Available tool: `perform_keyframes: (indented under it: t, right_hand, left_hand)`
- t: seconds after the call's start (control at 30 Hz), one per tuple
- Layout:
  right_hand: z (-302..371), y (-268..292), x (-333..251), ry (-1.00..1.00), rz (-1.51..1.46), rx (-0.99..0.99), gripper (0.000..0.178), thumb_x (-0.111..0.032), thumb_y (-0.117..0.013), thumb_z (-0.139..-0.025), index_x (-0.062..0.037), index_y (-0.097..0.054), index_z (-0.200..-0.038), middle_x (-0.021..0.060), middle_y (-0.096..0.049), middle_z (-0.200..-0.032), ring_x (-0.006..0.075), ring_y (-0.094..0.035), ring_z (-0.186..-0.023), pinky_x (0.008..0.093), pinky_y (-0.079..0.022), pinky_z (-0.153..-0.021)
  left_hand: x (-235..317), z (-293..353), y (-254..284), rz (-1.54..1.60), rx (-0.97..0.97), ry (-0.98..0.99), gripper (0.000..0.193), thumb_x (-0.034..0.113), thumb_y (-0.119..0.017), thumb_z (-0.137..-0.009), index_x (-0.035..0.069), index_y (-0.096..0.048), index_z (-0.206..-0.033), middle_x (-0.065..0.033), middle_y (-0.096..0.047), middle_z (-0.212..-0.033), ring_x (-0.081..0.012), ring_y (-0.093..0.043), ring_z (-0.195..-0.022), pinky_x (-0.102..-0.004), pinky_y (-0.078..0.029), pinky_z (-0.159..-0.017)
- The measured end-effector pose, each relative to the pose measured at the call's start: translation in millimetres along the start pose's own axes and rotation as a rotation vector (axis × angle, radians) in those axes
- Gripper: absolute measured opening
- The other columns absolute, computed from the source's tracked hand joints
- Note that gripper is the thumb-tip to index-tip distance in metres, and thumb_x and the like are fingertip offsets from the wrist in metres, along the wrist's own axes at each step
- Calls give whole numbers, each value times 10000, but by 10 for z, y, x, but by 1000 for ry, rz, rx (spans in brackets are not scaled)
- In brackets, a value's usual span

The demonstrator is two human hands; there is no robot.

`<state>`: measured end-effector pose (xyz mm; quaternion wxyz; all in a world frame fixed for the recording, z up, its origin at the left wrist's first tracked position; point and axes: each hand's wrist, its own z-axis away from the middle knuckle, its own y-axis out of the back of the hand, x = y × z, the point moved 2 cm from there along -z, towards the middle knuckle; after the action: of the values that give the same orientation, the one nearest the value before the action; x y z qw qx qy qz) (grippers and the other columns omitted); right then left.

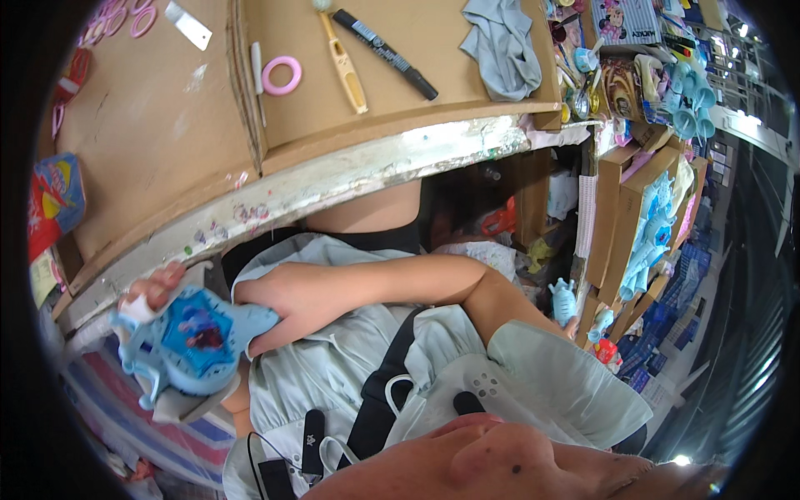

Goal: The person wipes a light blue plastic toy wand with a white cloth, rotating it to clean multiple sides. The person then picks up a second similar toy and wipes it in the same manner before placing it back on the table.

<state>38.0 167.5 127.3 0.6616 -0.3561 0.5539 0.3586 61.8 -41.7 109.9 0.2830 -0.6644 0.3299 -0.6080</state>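
A light blue plastic toy with a crown-like prongs on one side, a hexagonal picture panel and a stubby handle is held at the left, in front of the bench edge. My right hand is closed round its handle, the forearm crossing my lap from the right. My left hand reaches from behind the toy; its bent fingers, some in white wraps, show at the far rim. Pale cloth lies between the left hand and the toy. The left palm is hidden.
Cardboard-lined bench trays hold a pink ring, a black marker, a yellow-handled brush and a grey cloth. Boxes of blue toys stand to the right. Nearby, another person's fingers touch a blue toy.
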Motion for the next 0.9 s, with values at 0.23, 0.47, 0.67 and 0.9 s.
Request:
perform_keyframes:
  t: [0.23, 0.47, 0.67, 0.9]
  right_hand:
    - [-128, 45, 271, 54, -180, -79, 538, -403, -773, -700, -30, -574, -1033, 161, -624, -944, 334, -616, -895, 395, -488, -762]
    - [-343, -132, 504, -27, -444, -178, 557, -399, -761, -753, 10, -549, -1065, 175, -637, -940, 304, -622, -878, 373, -492, -745]
    - [-396, -283, 645, 13, -651, -92, 461, -354, -785, -752, 12, -594, -955, 101, -651, -794, 184, -605, -732, 330, -493, -650]
    - [-453, -334, 670, 1, -875, -277, 354, -307, -753, -788, -13, -580, -691, 41, -573, -570, 145, -539, -527, 317, -423, -492]
  left_hand:
    - [167, -23, 93, -55, 232, 45, 424, 382, -457, -959, 70, -538, -1235, -101, -567, -1168, -282, -495, -1170, -454, -344, -1055]
    - [263, -72, 130, -106, 375, 93, 449, 391, -450, -957, 58, -523, -1249, -113, -558, -1186, -285, -491, -1177, -451, -346, -1058]
    - [337, -174, 141, -136, 440, 130, 470, 398, -443, -954, 49, -510, -1261, -122, -549, -1201, -288, -488, -1183, -448, -348, -1060]
    - [395, -264, 138, -160, 484, 154, 495, 407, -436, -952, 38, -495, -1275, -134, -540, -1219, -292, -484, -1191, -444, -350, -1062]
